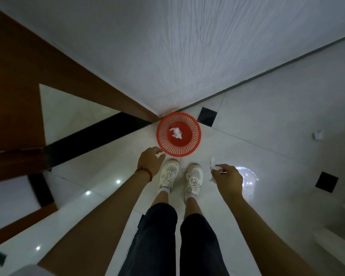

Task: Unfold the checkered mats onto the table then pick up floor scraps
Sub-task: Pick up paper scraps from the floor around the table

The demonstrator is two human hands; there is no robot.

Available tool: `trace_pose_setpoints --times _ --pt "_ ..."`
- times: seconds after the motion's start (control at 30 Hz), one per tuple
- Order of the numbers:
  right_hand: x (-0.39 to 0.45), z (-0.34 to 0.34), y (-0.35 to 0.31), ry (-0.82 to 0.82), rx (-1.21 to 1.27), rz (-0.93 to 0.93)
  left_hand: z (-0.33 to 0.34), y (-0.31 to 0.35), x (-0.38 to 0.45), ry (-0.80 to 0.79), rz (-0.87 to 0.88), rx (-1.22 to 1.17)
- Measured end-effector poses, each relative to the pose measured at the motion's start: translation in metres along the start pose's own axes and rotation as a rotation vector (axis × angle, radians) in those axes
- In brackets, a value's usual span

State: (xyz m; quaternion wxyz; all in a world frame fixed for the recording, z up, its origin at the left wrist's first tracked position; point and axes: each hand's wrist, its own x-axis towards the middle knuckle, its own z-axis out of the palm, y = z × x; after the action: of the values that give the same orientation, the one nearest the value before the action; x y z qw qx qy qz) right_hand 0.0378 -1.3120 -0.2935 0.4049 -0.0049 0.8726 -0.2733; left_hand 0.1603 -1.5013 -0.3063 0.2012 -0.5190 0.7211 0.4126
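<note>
Glossy tile floor [267, 136]; red plastic lattice basket [178, 151]; crumpled paper scrap [318, 134]; textured wall [187, 46].

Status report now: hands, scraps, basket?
Left hand open, near red basket. Right hand holds white scrap. One scrap in basket, another on floor.

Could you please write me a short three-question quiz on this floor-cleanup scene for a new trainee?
1. True or false: the red basket already holds a white scrap.
2. Which hand holds a paper scrap: A) left hand, B) right hand, C) neither?
3. Fill in: a crumpled scrap lies on the floor to the person's ____ side.

Key:
1. True
2. B; it pinches a held scrap while the left hand is relaxed beside the basket rim.
3. right
</note>
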Motion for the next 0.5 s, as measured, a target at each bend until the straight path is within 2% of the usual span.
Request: trace_pose_setpoints --times 0.37,0.5 --pt "0.07 0.098 -0.056 -0.065 0.084 -0.074 -0.015 -0.086 -0.023 0.125 -0.097 -0.05" --pt "0.077 0.1 -0.053 -0.079 0.047 -0.057 -0.021 -0.094 -0.02 0.114 -0.114 -0.04"
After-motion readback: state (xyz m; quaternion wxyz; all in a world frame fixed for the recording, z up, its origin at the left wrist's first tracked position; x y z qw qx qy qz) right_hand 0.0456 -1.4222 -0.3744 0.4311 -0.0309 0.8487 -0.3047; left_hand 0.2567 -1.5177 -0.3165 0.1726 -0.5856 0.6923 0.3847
